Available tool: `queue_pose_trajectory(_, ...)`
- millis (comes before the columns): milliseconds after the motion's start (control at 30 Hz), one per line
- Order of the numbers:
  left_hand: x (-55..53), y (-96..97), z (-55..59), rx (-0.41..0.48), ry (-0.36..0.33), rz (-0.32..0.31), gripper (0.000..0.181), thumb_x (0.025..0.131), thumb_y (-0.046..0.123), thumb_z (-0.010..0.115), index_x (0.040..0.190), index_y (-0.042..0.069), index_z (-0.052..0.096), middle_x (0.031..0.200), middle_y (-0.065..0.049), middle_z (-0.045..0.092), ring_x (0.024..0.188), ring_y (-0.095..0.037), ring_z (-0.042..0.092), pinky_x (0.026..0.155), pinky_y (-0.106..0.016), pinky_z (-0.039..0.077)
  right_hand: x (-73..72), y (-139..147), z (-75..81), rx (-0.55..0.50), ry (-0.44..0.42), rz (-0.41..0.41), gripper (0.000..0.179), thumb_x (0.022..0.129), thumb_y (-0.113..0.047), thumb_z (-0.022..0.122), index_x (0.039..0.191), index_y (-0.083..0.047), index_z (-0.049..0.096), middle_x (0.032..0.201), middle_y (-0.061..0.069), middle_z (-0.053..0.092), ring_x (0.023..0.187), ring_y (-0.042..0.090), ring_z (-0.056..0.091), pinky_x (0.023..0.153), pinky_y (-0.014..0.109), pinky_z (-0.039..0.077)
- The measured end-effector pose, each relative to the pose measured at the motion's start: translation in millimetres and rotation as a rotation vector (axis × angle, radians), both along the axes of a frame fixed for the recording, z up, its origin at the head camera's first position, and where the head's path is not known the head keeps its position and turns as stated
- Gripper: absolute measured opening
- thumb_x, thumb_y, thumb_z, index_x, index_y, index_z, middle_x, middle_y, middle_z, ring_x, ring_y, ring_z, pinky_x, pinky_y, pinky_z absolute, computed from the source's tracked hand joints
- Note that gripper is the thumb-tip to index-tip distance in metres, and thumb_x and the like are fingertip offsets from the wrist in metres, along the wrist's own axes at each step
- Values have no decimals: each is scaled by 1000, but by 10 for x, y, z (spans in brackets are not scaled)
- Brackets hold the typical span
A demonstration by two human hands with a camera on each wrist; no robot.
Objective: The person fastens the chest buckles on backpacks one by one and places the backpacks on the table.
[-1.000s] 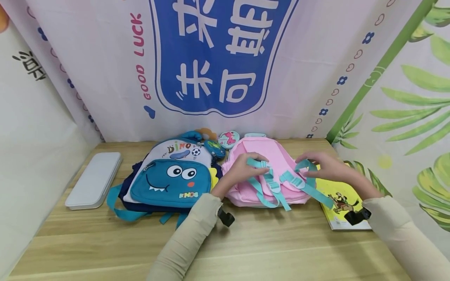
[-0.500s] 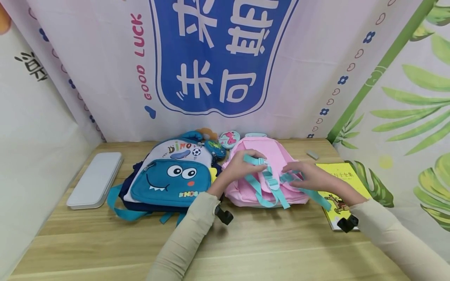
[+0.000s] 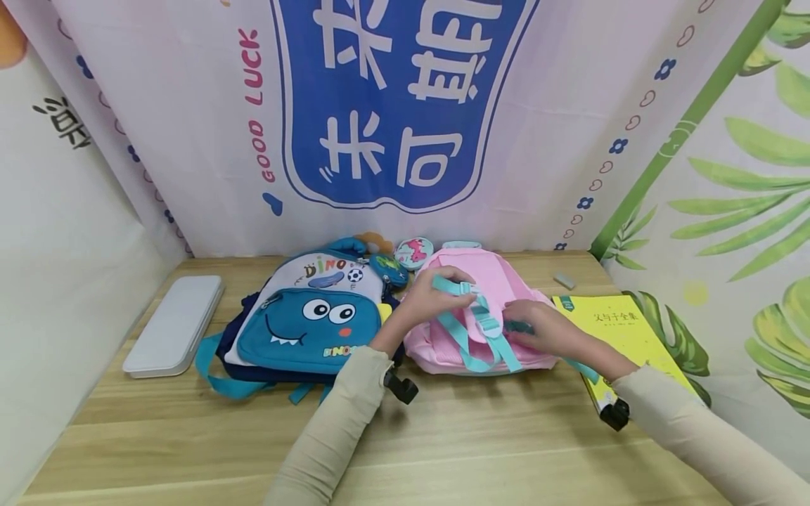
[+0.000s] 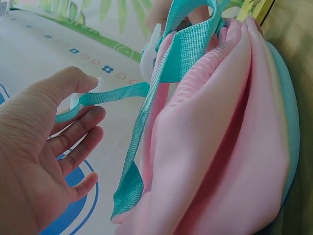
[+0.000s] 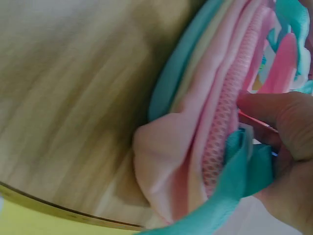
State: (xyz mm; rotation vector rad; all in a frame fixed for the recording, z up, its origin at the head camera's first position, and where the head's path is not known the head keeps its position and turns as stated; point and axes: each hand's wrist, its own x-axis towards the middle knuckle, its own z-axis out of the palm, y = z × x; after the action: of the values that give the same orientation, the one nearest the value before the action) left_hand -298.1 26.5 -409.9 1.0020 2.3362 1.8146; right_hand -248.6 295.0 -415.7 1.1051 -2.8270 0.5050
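Observation:
A pink backpack (image 3: 465, 263) lies on the wooden table with its shoulder straps upward. My left hand (image 3: 436, 299) pinches a teal webbing strap (image 4: 120, 93) by a pale buckle (image 4: 76, 101), between thumb and index finger. The strap is drawn up taut toward the hand; the other fingers are loosely bent. My right hand (image 3: 538, 328) is low on the bag's right side, its fingers curled around the other teal strap (image 5: 239, 164). In the right wrist view the thumb lies against the pink mesh edge, and the fingertips are partly hidden.
A blue dinosaur backpack (image 3: 310, 327) lies to the left, with a white case (image 3: 174, 323) beyond it. Under my right forearm is a yellow book (image 3: 607, 320), near a small grey block (image 3: 564, 281). A round pouch (image 3: 414, 252) sits behind the bags.
My right hand has moved left and down from the bag's right edge, bringing the right strap inward. The left hand has shifted slightly left, still pinching its strap.

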Motion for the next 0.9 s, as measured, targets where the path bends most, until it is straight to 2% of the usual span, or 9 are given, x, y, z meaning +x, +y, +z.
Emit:
queue_pose_trajectory(167,-4,-19,-1,-9,-27,18,22,86,19,82,105,10,77,106,-3,75,103,-15,63,91,-27,55,13,-10,-51,-1,80,-2,21,84,-3,81,105,-6,78,109,8,75,107,28,68,95,49,55)
queue_pose_trajectory(267,-3,-24,-3,-20,-36,27,21,86,21,82,105,12,77,107,-1,75,103,-15,63,92,-28,55,22,-21,-67,0,103,-29,20,82,-5,83,102,-6,79,105,6,74,102,26,67,90,47,57)
queue_pose_trajectory(367,1,-19,-5,-35,-39,32,21,86,22,82,105,13,77,107,-1,75,104,-16,63,92,-30,55,26,-26,-79,12,119,-67,21,81,-6,84,101,-5,79,103,7,73,99,26,66,88,46,56)
queue_pose_trajectory(433,6,-15,-3,-53,-38,35,22,87,24,82,106,14,77,108,0,75,104,-15,63,92,-31,55,34,-26,-78,25,130,-93,22,81,-8,85,102,-5,79,103,7,72,101,27,64,91,48,54)
queue_pose_trajectory(533,15,-11,5,-80,-30,35,23,86,26,82,107,16,77,109,1,75,104,-14,64,92,-31,55,43,-19,-68,42,159,-116,24,79,-11,87,101,-7,79,104,7,71,108,30,60,102,55,44)
queue_pose_trajectory(633,16,-6,14,-105,-1,20,24,87,24,82,108,14,78,109,1,76,105,-14,65,93,-30,55,52,-3,-36,37,177,-124,24,78,-12,88,100,-10,79,107,7,73,121,37,56,111,66,27)
queue_pose_trajectory(767,7,-2,22,-141,47,-11,27,86,20,83,111,11,78,110,-3,78,108,-16,67,96,-29,54,53,23,28,17,134,-144,24,79,-9,86,101,-11,78,105,5,78,131,41,54,115,75,8)
queue_pose_trajectory(900,9,-9,28,-183,71,-36,33,86,19,83,116,8,77,116,-6,77,114,-19,67,101,-31,53,40,40,75,8,90,-167,25,80,-5,84,104,-8,78,103,6,79,129,40,58,116,76,4)
